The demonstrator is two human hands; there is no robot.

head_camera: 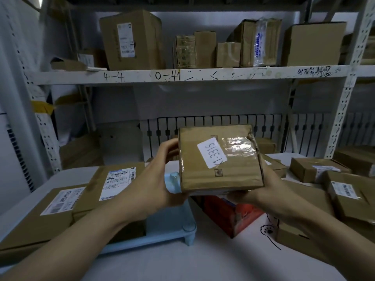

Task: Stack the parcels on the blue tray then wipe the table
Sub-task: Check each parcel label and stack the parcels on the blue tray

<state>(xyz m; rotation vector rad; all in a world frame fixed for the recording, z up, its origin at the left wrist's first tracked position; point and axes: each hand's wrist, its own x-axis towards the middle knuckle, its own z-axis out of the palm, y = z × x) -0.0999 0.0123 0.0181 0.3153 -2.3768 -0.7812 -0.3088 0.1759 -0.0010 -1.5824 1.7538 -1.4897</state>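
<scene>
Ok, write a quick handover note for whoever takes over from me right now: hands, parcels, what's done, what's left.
Left hand and right hand: both grip the taped parcel with the white number sticker, held up above the table.
Blue tray: on the left, with two labelled parcels on it, one overlapping the other.
Loose parcels: several brown boxes on the right of the table, plus a red box in the middle.
Done: two parcels on the tray.
Left: set down the held parcel on the tray, stack the rest, then wipe the table. No cloth is in view.
</scene>
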